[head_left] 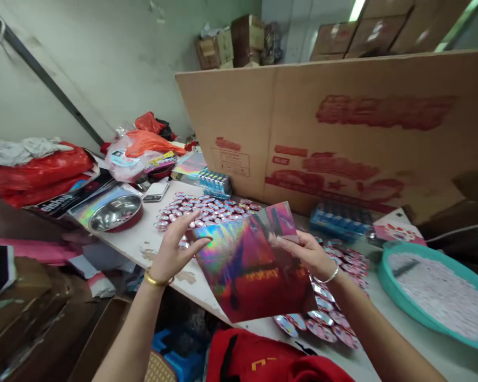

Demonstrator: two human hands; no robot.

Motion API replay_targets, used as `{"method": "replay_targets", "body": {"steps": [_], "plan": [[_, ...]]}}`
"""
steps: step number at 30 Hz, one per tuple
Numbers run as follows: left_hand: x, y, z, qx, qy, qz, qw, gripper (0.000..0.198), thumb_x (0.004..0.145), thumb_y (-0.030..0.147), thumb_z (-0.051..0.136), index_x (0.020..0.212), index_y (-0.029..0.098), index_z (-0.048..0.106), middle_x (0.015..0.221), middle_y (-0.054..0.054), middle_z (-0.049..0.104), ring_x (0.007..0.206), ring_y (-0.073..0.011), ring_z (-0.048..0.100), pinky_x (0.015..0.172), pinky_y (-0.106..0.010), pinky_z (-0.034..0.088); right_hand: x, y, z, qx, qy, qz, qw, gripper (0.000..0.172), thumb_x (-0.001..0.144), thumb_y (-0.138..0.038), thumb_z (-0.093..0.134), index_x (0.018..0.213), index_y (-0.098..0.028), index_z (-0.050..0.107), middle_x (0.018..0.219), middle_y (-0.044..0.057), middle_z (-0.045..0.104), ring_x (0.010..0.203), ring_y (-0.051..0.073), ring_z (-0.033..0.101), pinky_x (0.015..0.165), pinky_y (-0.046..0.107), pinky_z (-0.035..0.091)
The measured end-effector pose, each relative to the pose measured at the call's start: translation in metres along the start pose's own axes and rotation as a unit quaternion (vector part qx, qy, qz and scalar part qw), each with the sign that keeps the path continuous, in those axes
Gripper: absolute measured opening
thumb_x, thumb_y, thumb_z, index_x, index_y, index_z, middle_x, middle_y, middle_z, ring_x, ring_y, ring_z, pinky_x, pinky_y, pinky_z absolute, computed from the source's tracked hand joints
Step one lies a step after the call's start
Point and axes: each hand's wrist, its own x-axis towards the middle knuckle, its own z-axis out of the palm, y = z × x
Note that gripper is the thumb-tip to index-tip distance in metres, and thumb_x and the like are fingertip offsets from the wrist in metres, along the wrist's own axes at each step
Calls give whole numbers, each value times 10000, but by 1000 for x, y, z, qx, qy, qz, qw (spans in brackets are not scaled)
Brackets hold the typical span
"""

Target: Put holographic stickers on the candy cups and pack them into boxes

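Print on holographic sheet unreadable; left hand, right hand gripping.

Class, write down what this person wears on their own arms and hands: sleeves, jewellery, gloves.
Both forearms are bare, with no sleeves and no gloves. The left hand has a gold bangle at the wrist; the right hand has a thinner, pale metallic bangle. Rings cannot be made out.

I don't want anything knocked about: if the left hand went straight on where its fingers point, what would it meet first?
Probably the spread of foil discs just beyond the left hand, past the corner of the holographic sheet it holds; its height above them is unclear.
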Motion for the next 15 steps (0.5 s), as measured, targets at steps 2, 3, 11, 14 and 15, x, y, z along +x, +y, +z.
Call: {"method": "replay_targets", "body": {"steps": [2, 3, 11, 14, 15], "plan": [[4, 47, 22, -82, -48, -7, 995, 469, 824, 420, 646, 1259, 249, 600, 901, -43, 683, 813, -174, 648, 790, -320, 548, -34, -1, -42, -4, 34, -15, 999, 409, 679, -536, 766, 848, -165, 729, 829, 48, 726, 743, 190, 646, 690, 310, 525], [3, 68, 31, -108, -54, -10, 993, 413, 835, 409, 637, 1210, 236, 635, 857, -38, 685, 747, -155, 637, 719, -290, 548, -49, 0, -60, -12, 49, -22, 999, 438, 699, -545, 746, 914, -164, 722, 857, 57, 727, 761, 199, 653, 703, 320, 529], [14, 207, 66, -71, -130, 179, 973, 196, 862, 300, 616, 1019, 300, 734, 849, -32, 713, 770, -155, 660, 711, -281, 552, -90, -28, -93, -387, 254, -340, 818, 738, 851, -534, 592, 1467, -219, 335, 1466, 134, 437, 1380, 315, 362, 1143, 551, 234], [27, 228, 67, -38, -154, 221, 962, 225, 875, 309, 589, 1057, 301, 722, 899, -47, 706, 804, -171, 662, 719, -295, 550, -81, -39, -75, -415, 144, -419, 795, 495, 951, -414, 478, 1409, -237, 412, 1277, 96, 611, 1199, 248, 538, 1108, 498, 295], [32, 228, 66, -26, -156, 226, 961, 233, 880, 311, 580, 1067, 296, 718, 909, -52, 702, 812, -175, 660, 726, -300, 547, -77, -39, -69, -400, 129, -432, 798, 440, 969, -374, 450, 1385, -229, 432, 1206, 88, 649, 1112, 225, 578, 1057, 456, 359]]}}
